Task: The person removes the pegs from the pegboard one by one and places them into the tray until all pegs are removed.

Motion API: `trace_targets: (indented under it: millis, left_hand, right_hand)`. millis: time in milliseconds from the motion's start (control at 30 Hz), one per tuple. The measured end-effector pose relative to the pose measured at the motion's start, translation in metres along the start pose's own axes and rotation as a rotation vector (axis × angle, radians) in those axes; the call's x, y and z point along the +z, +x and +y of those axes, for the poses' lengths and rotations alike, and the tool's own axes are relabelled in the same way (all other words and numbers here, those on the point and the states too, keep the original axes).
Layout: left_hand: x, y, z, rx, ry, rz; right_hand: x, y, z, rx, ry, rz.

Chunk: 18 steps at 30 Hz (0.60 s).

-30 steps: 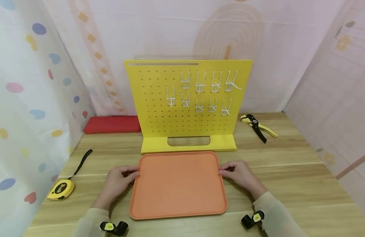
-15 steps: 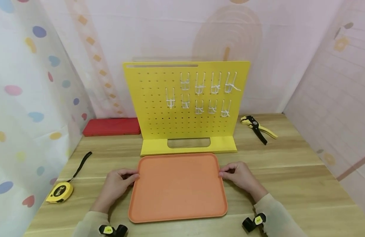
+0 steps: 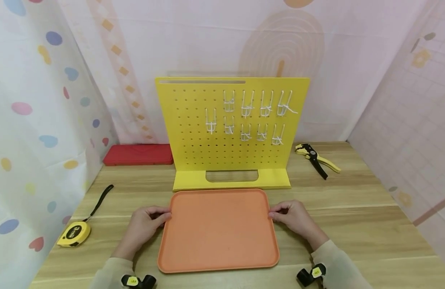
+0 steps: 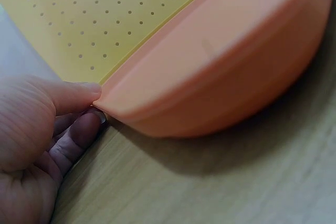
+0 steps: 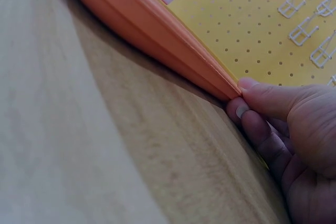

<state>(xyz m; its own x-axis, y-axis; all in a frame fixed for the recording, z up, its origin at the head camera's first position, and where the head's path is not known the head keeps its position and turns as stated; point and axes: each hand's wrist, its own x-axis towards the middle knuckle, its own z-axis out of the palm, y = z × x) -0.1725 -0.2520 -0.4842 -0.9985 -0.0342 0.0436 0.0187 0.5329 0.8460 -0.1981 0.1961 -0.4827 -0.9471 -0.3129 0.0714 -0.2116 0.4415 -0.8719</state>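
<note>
An orange rectangular tray (image 3: 219,233) lies on the wooden table, its far edge close to the base of a yellow pegboard (image 3: 193,124). My left hand (image 3: 144,224) pinches the tray's left rim between thumb and fingers. On the opposite side, my right hand (image 3: 296,220) pinches the right rim the same way. Seen from the left wrist, the thumb (image 4: 79,95) presses on top of the tray rim with fingertips beneath. The right wrist view has the right thumb (image 5: 268,98) over the rim and fingers curled under it. White hooks (image 3: 247,104) with ties hang on the pegboard.
A yellow tape measure (image 3: 74,233) with a black strap lies at the left. Behind it is a red case (image 3: 137,155), beside the pegboard. Yellow-and-black wire strippers (image 3: 316,158) rest at the right. Patterned curtains (image 3: 208,36) close in the back and sides.
The whole head view shifts slightly. Both hands keep their grip on the tray's rims, and the tray stays in front of the pegboard.
</note>
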Motion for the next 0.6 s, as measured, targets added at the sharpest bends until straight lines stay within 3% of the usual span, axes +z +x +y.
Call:
trace_targets:
  millis: [200,433,600]
  left_hand:
    - [-0.002,-0.001,0.000,-0.011,0.023,0.000]
    - [-0.002,0.000,0.000,0.003,0.078,0.010]
    - [0.000,0.001,0.001,0.034,0.126,0.032]
  right_hand:
    - [0.000,0.001,-0.003,-0.014,-0.011,0.002]
    - [-0.003,-0.007,-0.037,-0.014,-0.021,-0.009]
    - [-0.003,-0.003,-0.013,-0.006,0.003,0.004]
